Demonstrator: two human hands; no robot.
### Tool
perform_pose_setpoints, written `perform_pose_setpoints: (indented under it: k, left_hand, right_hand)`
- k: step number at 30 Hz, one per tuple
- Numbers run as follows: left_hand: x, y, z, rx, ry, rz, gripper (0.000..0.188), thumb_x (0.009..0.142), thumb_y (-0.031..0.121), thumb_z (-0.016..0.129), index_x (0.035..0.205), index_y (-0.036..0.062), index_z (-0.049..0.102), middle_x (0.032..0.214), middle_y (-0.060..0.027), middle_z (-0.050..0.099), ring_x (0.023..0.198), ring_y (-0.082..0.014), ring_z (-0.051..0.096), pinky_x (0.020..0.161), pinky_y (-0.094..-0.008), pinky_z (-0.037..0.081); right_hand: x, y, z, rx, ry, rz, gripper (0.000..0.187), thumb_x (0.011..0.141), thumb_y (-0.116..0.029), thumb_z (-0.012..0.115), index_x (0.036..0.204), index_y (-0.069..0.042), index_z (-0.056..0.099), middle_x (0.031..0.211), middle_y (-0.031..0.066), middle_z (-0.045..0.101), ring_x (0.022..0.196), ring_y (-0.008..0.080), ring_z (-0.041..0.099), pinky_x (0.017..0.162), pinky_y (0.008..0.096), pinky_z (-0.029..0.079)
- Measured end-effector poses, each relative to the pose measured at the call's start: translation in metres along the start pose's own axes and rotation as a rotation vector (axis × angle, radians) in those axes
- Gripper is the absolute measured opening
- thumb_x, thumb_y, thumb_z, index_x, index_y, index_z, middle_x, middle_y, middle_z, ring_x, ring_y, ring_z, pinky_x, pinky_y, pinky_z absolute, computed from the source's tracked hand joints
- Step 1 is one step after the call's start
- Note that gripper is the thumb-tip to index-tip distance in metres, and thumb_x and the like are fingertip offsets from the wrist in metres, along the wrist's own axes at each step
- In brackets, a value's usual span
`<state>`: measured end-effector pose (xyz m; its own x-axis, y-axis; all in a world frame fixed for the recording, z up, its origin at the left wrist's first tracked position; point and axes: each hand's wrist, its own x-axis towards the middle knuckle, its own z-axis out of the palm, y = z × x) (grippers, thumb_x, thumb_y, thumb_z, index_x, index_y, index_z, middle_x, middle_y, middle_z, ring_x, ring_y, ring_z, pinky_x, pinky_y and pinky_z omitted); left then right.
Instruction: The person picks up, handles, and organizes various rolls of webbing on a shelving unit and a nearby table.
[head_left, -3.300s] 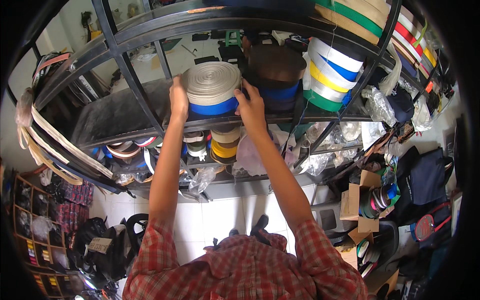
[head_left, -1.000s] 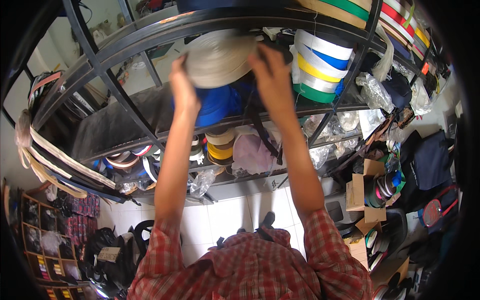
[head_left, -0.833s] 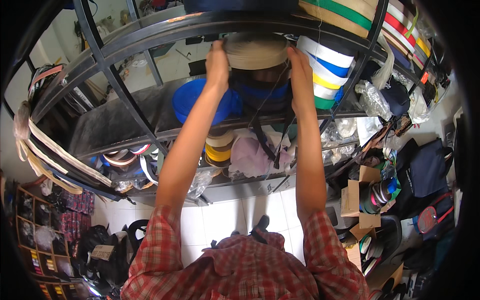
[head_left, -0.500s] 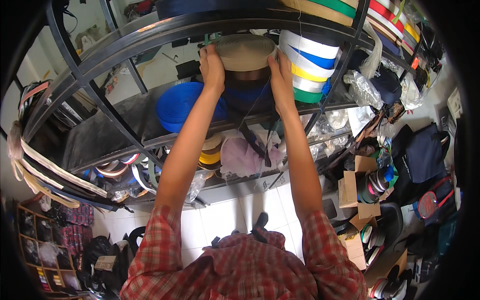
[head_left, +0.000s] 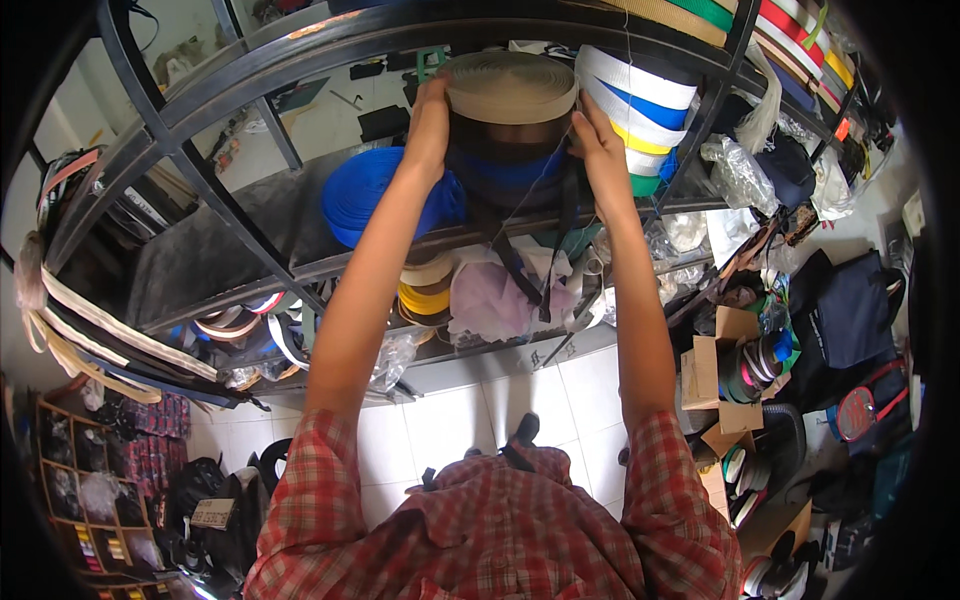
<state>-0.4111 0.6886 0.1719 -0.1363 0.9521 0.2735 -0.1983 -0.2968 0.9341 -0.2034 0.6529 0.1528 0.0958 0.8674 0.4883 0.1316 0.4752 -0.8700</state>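
A wide beige roll of webbing (head_left: 512, 105) lies flat on top of a stack on the shelf. Under it are a dark brown webbing roll (head_left: 510, 137) and a dark blue webbing roll (head_left: 515, 172). My left hand (head_left: 428, 130) is curved against the beige roll's left side, with its fingertips at the far edge. At the right side is my right hand (head_left: 602, 150), its fingers stretched and apart, the thumb near the roll's lower rim. Dark strap ends (head_left: 515, 265) hang from the stack below my hands.
A bright blue webbing roll (head_left: 375, 200) sits left of the stack; white, blue, yellow and green rolls (head_left: 640, 105) stand to the right. Black metal bars (head_left: 210, 190) frame the shelf (head_left: 215, 265). Lower down are yellow rolls (head_left: 425, 300) and lilac cloth (head_left: 490, 305). Cardboard boxes (head_left: 705, 375) stand at right.
My hands have spread slightly apart at the beige roll's sides, the right one more clearly. More of the brown roll beneath shows. The whole view has shifted a little.
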Motion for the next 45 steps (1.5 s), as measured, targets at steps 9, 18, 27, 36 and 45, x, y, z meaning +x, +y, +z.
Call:
perform_pose_setpoints:
  k: [9, 18, 27, 36, 45]
  left_hand:
    - [-0.069, 0.009, -0.127, 1.172, 0.252, 0.248, 0.066, 0.086, 0.050, 0.056, 0.125, -0.0035, 0.053, 0.125, -0.0259, 0.054, 0.120, -0.0416, 0.048, 0.104, -0.0425, 0.034]
    - [-0.058, -0.005, -0.174, 1.192, 0.185, 0.023, 0.079, 0.081, 0.055, 0.058, 0.125, -0.0094, 0.048, 0.118, -0.0332, 0.055, 0.120, -0.0448, 0.047, 0.102, -0.0464, 0.036]
    - [-0.152, -0.002, -0.150, 0.866, 0.435, 0.205, 0.053, 0.081, 0.027, 0.071, 0.117, -0.0058, 0.050, 0.115, -0.0248, 0.054, 0.106, -0.0349, 0.050, 0.093, -0.0409, 0.040]
    - [-0.252, -0.006, -0.120, 0.010, 0.485, 0.230, 0.055, 0.085, 0.011, 0.069, 0.129, 0.0062, 0.038, 0.122, -0.0158, 0.048, 0.108, -0.0230, 0.051, 0.095, -0.0349, 0.039]
    - [-0.304, 0.025, -0.157, 0.228, 0.265, 0.095, 0.047, 0.071, 0.009, 0.076, 0.114, 0.0012, 0.058, 0.105, -0.0099, 0.059, 0.095, -0.0177, 0.057, 0.088, -0.0298, 0.043]
  right_hand:
    - [-0.087, 0.025, -0.016, -0.297, 0.119, -0.204, 0.024, 0.088, -0.012, 0.061, 0.110, -0.001, 0.062, 0.099, 0.0094, 0.063, 0.080, 0.0166, 0.060, 0.067, 0.0285, 0.046]
    - [-0.152, -0.003, 0.117, 0.030, -0.138, 0.012, 0.040, 0.088, -0.018, 0.062, 0.123, 0.000, 0.054, 0.111, 0.0106, 0.054, 0.081, 0.0136, 0.056, 0.066, 0.0268, 0.048]
    - [-0.171, -0.010, 0.141, 0.102, 0.056, 0.055, 0.042, 0.087, -0.015, 0.066, 0.119, 0.003, 0.047, 0.131, 0.0159, 0.033, 0.102, 0.0233, 0.055, 0.083, 0.0286, 0.049]
    - [-0.217, 0.000, 0.122, 0.549, -0.057, -0.100, 0.036, 0.084, 0.000, 0.066, 0.110, -0.001, 0.041, 0.150, 0.0156, 0.017, 0.113, 0.0221, 0.053, 0.090, 0.0339, 0.049]
    - [-0.232, -0.011, 0.056, -0.066, -0.142, -0.195, 0.049, 0.077, -0.019, 0.074, 0.119, -0.004, 0.054, 0.134, 0.0189, 0.044, 0.122, 0.0352, 0.046, 0.096, 0.0426, 0.041]
